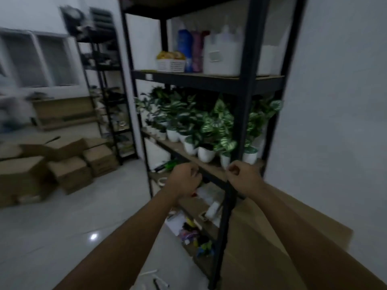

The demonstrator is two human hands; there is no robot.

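L hand point(185, 178) & R hand point(243, 176) both curled into fists, nothing held, raised just in front of black rack point(244, 101). Row of potted plants point(206, 153) on mid shelf point(173, 146), just beyond the hands.

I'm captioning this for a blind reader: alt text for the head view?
Left hand and right hand, both curled, are held before a black shelf unit by a row of potted plants; cardboard boxes lie on the floor.
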